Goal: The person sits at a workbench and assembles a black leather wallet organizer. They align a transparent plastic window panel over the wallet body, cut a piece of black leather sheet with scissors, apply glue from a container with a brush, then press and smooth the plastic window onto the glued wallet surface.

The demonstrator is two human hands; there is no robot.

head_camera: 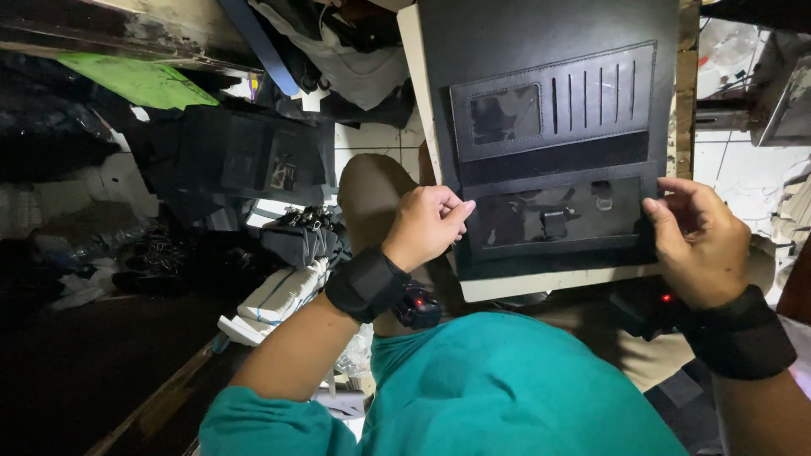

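Both hands pinch one black leather panel: left hand (427, 224) curled closed on its left edge, right hand (697, 245) with fingers bent, thumb and fingertips on its right edge. Lower wallet panel (557, 215), with a clear window, lies on a white work board (541, 283), just below the card-slot panel (553, 101). Looks like the alignment step. Next move calls for squared edges and even pressure.

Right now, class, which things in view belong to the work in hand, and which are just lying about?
In hand: left hand, right hand, black wallet panel, pale work board.
Lying about: green sheet, white wrapped bundle, dark stacked pieces.
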